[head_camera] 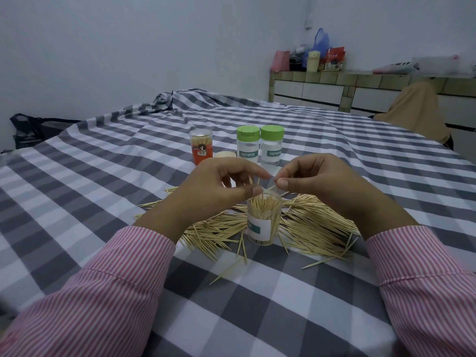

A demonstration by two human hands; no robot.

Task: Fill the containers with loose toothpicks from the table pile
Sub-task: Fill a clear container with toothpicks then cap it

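You're wearing a long-sleeved shirt in fine pink-and-white vertical stripes, and there's the left sleeve (103,287) with a stitched seam running across the forearm, the right sleeve (422,279) showing the same. Both cuffs end at the wrist, and your hands are bare.

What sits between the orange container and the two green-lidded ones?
In the head view, a small cream lid lies between the orange container and the green-lidded containers.

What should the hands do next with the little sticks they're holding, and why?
Probably drop them in. Both the left hand and the right hand pinch toothpicks right above the open container, which is partly full, and a big toothpick pile lies around it.
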